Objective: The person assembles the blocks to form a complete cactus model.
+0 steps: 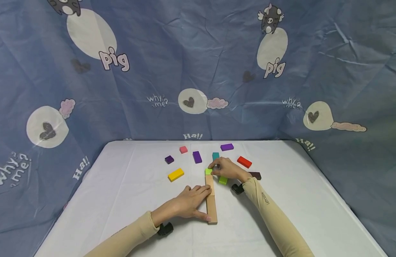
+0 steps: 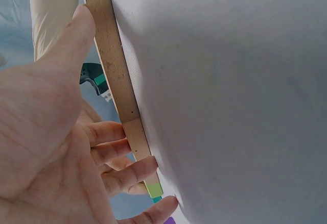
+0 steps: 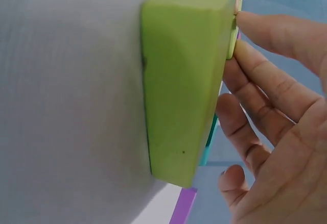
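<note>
Two plain wooden blocks, a near one (image 1: 212,207) and a far one (image 1: 209,181), lie end to end in a line pointing away from me. At the far end of that line sits a small light green block (image 1: 208,171), which my right hand (image 1: 228,168) pinches between thumb and fingers. My left hand (image 1: 189,203) lies along the left side of the wooden blocks, its thumb near the close end and its extended fingers touching the far block. Another green block (image 3: 184,86) rests on the table under my right hand, apart from the line.
Around the line lie a yellow block (image 1: 176,175), dark purple block (image 1: 169,159), pink block (image 1: 183,149), purple blocks (image 1: 197,157), a teal block (image 1: 215,155), a red block (image 1: 244,162) and a dark brown block (image 1: 256,175). A printed blue cloth (image 1: 198,71) hangs behind the white table (image 1: 121,185).
</note>
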Demonstrator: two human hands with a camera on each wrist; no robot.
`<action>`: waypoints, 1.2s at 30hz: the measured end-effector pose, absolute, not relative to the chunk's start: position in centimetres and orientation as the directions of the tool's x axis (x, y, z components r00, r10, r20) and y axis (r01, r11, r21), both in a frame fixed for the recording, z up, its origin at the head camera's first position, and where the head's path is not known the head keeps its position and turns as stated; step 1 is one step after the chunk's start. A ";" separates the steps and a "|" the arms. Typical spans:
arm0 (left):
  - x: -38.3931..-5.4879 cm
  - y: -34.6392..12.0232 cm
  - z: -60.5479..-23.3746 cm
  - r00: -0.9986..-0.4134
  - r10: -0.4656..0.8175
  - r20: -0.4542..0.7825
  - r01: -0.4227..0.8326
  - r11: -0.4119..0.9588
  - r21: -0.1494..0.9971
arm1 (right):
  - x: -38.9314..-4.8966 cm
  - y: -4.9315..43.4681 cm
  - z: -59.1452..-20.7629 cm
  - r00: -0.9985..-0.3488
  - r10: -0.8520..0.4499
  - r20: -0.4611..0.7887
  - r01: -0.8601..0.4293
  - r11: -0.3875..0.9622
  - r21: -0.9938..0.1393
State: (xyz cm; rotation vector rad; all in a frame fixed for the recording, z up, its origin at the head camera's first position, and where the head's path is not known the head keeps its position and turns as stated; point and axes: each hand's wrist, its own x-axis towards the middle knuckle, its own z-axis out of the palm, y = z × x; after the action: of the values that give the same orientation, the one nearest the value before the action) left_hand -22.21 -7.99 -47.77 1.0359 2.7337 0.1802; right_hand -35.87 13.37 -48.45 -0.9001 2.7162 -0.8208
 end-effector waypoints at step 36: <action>-22.1 -8.0 -47.9 -0.729 0.670 -0.140 0.642 0.741 0.198 | -35.7 16.8 -46.3 -0.761 -0.646 0.052 -0.554 0.607 -0.569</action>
State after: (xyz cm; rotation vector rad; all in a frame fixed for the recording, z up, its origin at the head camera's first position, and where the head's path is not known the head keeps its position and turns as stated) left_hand -22.10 -8.00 -47.85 1.0447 2.7391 0.2009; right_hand -35.67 16.81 -46.32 -1.0058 2.6710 -0.8635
